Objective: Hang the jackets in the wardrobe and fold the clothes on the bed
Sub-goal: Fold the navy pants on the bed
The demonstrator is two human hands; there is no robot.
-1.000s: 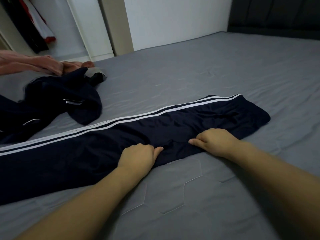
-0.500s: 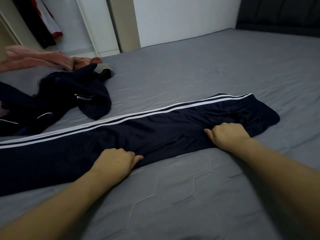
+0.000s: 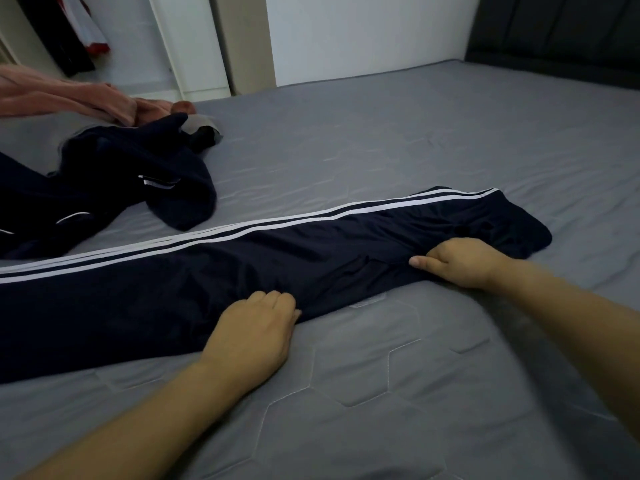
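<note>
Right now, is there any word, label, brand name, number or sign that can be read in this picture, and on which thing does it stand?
None: no text can be read anywhere in this view.
The dark trousers carry only white stripes, no letters.
The dark jacket shows small white marks, too blurred to read as text.
The pink cloth, the bed sheet and the hanging clothes show no writing.

Navy track trousers [image 3: 242, 268] with two white side stripes, laid flat lengthwise across the grey bed [image 3: 398, 143]. Crumpled navy jacket [image 3: 114, 188] and pink garment [image 3: 69, 98] lie beyond, upper left.
</note>
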